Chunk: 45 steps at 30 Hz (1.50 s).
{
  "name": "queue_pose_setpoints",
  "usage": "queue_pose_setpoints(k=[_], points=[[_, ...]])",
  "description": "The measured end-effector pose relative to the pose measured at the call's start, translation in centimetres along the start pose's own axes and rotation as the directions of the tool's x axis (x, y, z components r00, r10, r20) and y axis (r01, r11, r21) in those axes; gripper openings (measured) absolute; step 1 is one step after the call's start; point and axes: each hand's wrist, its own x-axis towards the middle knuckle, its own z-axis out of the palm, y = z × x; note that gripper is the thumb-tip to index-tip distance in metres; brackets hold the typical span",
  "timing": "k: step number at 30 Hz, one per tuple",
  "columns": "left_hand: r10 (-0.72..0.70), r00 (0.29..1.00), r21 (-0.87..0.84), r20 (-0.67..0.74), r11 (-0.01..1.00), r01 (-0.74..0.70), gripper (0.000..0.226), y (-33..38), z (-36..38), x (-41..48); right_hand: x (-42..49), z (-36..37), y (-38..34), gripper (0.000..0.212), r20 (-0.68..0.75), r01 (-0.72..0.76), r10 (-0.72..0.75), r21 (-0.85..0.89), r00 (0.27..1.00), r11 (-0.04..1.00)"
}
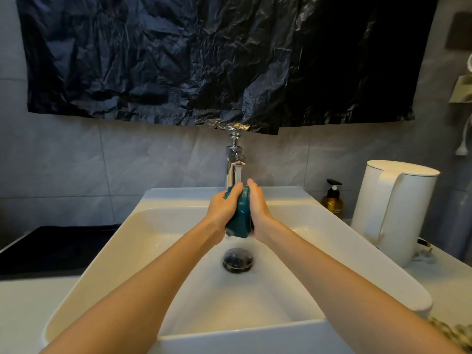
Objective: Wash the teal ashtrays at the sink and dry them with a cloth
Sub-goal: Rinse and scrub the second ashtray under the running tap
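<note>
The glossy teal ashtray (240, 215) stands on edge directly under the running chrome tap (234, 162), above the white rectangular basin (158, 226). The left hand (221, 208) and right hand (258, 205) clasp its opposite faces. Wet, rigid and probably slippery and breakable; grip by the rim edges.

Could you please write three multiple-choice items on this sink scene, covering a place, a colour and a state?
1. Where is the teal ashtray?
A. on the counter
B. between both hands under the faucet
C. over the drain plug

2. What colour is the pump bottle?
A. amber
B. white
C. teal

3. What state is the faucet in?
A. off
B. running
C. covered

Answers:
1 B, the left hand and right hand clasp it.
2 A, brown glass with a black pump.
3 B, a stream falls from the spout.
</note>
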Motion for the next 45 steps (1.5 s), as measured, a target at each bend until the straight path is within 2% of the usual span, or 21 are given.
queue_pose_setpoints(k=[2,5,7,10,12,14,18,20,22,24,26,29,32,35,37,39,41,45], points=[[-0.012,1.0,-0.012,-0.01,1.0,0.012,0.027,-0.1,0.3,0.0,-0.8,-0.6,-0.2,0.058,0.035,-0.008,0.008,-0.024,0.999,1.0],[-0.053,0.997,-0.101,-0.049,0.994,0.048,0.039,-0.1,-0.1,0.5,-1.5,-1.2,0.0,0.05,0.175,0.172,-0.139,-0.193,0.975,0.966],[-0.06,0.996,-0.101,-0.073,0.994,0.052,0.041,-0.2,-0.7,0.8,-1.6,-0.8,0.2,0.049,0.213,0.224,-0.172,-0.247,0.962,0.943],[-0.044,0.995,-0.115,-0.094,0.993,0.033,0.036,0.1,-1.6,0.8,-1.5,0.5,0.1,0.041,0.161,0.141,-0.105,-0.231,0.981,0.963],[-0.06,0.997,-0.126,-0.047,0.991,0.054,0.032,0.3,-1.7,0.5,-1.2,1.1,0.0,0.054,0.129,-0.01,0.031,-0.158,0.991,0.987],[-0.064,0.997,-0.115,-0.031,0.991,0.06,0.032,0.3,-1.6,0.3,-0.9,1.2,0.1,0.06,0.131,-0.092,0.105,-0.096,0.986,0.991],[-0.02,1.0,-0.076,-0.001,0.997,0.02,0.036,0.1,-1.9,0.5,-1.3,0.4,0.2,0.044,0.205,-0.049,0.055,-0.034,0.977,0.998],[0.023,0.999,-0.056,0.047,0.998,-0.02,0.038,0.1,-2.0,0.8,-1.3,-0.2,-0.3,0.057,0.24,-0.075,0.065,0.032,0.969,0.997],[0.065,0.995,-0.012,0.08,0.998,-0.064,0.036,0.1,-1.9,0.8,-1.4,-0.8,-0.9,0.072,0.278,-0.172,0.138,0.099,0.951,0.98],[0.067,0.992,-0.006,0.111,0.998,-0.066,0.035,0.1,-1.8,0.9,-1.4,-0.9,-1.2,0.073,0.267,-0.201,0.165,0.116,0.949,0.973],[0.032,0.991,-0.017,0.128,0.999,-0.03,0.037,0.2,-1.8,1.1,-1.1,-0.7,-1.0,0.069,0.21,-0.109,0.099,0.037,0.973,0.993],[-0.065,0.992,-0.084,0.113,0.994,0.074,0.039,0.4,-1.5,1.0,-1.5,-0.6,-0.6,0.053,0.132,0.125,-0.101,-0.194,0.986,0.973],[-0.131,0.987,-0.221,0.097,0.964,0.15,0.056,0.1,-1.9,1.6,-1.7,-0.5,-0.3,0.061,0.195,0.257,-0.209,-0.267,0.958,0.929],[-0.138,0.99,-0.2,0.021,0.97,0.139,0.067,-0.2,-3.0,2.4,-1.7,0.0,0.1,0.061,0.256,0.312,-0.236,-0.32,0.938,0.895],[-0.172,0.985,-0.216,-0.003,0.962,0.167,0.075,-0.2,-3.4,2.3,-1.8,0.3,0.2,0.055,0.278,0.288,-0.194,-0.353,0.941,0.89],[-0.194,0.981,-0.241,0.011,0.952,0.191,0.077,-0.3,-3.5,2.3,-1.8,0.5,0.0,0.035,0.265,0.205,-0.118,-0.331,0.957,0.921],[-0.193,0.981,-0.232,-0.026,0.956,0.182,0.068,-0.5,-3.3,2.3,-1.6,0.7,-0.3,0.016,0.212,0.099,-0.048,-0.241,0.976,0.966],[-0.173,0.98,-0.218,-0.094,0.964,0.15,0.042,-1.1,-2.8,3.0,-1.7,0.5,-0.4,0.018,0.201,-0.017,0.046,-0.145,0.979,0.989]])
